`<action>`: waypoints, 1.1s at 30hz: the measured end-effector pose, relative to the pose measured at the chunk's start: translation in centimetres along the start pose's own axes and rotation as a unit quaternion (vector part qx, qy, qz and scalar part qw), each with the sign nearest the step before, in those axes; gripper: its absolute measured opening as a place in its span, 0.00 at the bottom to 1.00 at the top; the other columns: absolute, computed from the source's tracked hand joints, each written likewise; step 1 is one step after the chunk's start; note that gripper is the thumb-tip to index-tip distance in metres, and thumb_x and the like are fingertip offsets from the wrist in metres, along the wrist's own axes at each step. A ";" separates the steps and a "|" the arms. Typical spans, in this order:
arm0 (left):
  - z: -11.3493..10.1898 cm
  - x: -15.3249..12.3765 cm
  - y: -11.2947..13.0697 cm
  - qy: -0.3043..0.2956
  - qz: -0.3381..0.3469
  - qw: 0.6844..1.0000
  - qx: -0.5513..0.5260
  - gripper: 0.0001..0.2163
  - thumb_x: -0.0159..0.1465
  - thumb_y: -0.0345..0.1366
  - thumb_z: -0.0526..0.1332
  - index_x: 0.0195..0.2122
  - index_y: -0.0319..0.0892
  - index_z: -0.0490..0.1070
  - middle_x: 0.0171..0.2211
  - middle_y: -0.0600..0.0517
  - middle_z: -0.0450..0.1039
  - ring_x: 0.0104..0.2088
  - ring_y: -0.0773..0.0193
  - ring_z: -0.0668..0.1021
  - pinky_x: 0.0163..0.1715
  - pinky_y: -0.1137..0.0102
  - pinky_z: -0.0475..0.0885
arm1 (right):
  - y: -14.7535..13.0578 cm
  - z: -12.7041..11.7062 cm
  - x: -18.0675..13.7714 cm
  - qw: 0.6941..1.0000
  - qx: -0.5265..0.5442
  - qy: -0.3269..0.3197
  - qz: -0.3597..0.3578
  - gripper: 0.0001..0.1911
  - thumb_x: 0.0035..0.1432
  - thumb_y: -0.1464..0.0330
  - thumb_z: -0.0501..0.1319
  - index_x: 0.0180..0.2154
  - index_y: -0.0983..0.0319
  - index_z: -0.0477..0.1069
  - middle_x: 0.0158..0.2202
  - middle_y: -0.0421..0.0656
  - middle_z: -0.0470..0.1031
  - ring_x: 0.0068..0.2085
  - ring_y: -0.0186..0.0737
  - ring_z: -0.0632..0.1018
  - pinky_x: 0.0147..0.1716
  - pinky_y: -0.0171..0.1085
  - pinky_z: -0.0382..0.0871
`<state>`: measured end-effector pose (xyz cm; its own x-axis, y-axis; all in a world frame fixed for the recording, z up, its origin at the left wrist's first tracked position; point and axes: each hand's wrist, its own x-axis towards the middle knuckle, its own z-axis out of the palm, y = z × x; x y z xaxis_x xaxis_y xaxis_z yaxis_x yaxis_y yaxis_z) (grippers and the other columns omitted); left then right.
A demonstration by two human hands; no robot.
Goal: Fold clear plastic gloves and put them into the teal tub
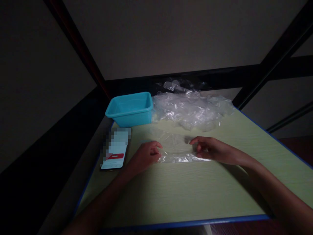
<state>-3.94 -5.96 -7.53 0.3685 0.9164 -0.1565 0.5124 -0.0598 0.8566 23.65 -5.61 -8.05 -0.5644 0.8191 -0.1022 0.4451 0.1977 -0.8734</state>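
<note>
A clear plastic bag [172, 141] lies flat on the table in front of me, with a shiny, wrinkled strip along its near edge. At the bag's left end is my left hand [148, 152], its fingers curled and its thumb and forefinger on the film. My right hand [210, 149] is at the opposite end, fingers bent around the near right part of the bag. The exact contact under the right fingertips is partly hidden. Behind the bag, a loose heap of clear plastic bags [190, 109] spreads across the back of the table.
A turquoise plastic basin [137, 118] stands at the back left of the table. Near the left edge lies a phone [116, 150] with its screen lit and partly blurred out. The pale wood-look table [176, 192] has a blue edge. A wall rises behind, with dark bars alongside.
</note>
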 end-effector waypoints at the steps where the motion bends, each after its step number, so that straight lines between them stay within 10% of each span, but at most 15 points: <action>1: 0.0 0.0 0.0 0.007 0.003 1.000 0.012 0.10 0.50 0.29 0.58 0.35 0.38 0.69 0.19 0.58 0.66 0.22 0.68 0.71 0.23 0.75 0.64 | 0.1 0.0 0.0 1.000 -0.001 -0.001 0.001 0.13 0.54 0.69 0.58 0.43 0.62 0.65 0.26 0.37 0.66 0.26 0.32 0.70 0.24 0.33 0.67; 15: 0.0 -0.1 0.4 0.058 0.014 0.991 0.117 0.17 0.46 0.22 0.61 0.39 0.39 0.70 0.30 0.55 0.72 0.24 0.69 0.72 0.27 0.74 0.68 | 2.4 0.7 0.2 0.998 -0.054 0.034 -0.015 0.17 0.51 0.70 0.57 0.46 0.58 0.65 0.25 0.37 0.67 0.25 0.35 0.71 0.24 0.36 0.69; 22: 0.6 -0.6 0.4 0.202 0.189 0.933 0.232 0.10 0.54 0.25 0.58 0.37 0.41 0.69 0.43 0.48 0.72 0.46 0.57 0.72 0.49 0.60 0.67 | -0.3 -0.1 -0.2 0.985 -0.108 0.132 -0.014 0.13 0.50 0.69 0.58 0.40 0.62 0.67 0.31 0.43 0.70 0.29 0.37 0.73 0.25 0.37 0.70; 26: 2.4 -1.6 0.7 0.116 0.289 0.911 0.270 0.12 0.60 0.30 0.55 0.45 0.38 0.68 0.52 0.42 0.68 0.53 0.56 0.70 0.53 0.60 0.65 | -2.3 0.5 -0.2 0.951 -0.200 0.221 -0.087 0.12 0.56 0.73 0.51 0.42 0.63 0.68 0.40 0.49 0.73 0.40 0.43 0.75 0.38 0.44 0.72; 33: 4.8 -2.6 1.0 -0.079 0.255 0.894 0.361 0.34 0.61 0.48 0.56 0.62 0.31 0.49 0.64 0.36 0.48 0.64 0.51 0.51 0.61 0.55 0.52 | -1.7 4.7 0.9 0.902 -0.404 0.112 -0.105 0.24 0.62 0.70 0.47 0.58 0.73 0.57 0.61 0.59 0.58 0.61 0.52 0.60 0.57 0.55 0.56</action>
<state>-0.63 -10.28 -8.63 0.7724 0.6333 0.0481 0.5922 -0.7456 0.3055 19.06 -7.75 -8.87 -0.5802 0.7887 0.2030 0.7573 0.6142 -0.2219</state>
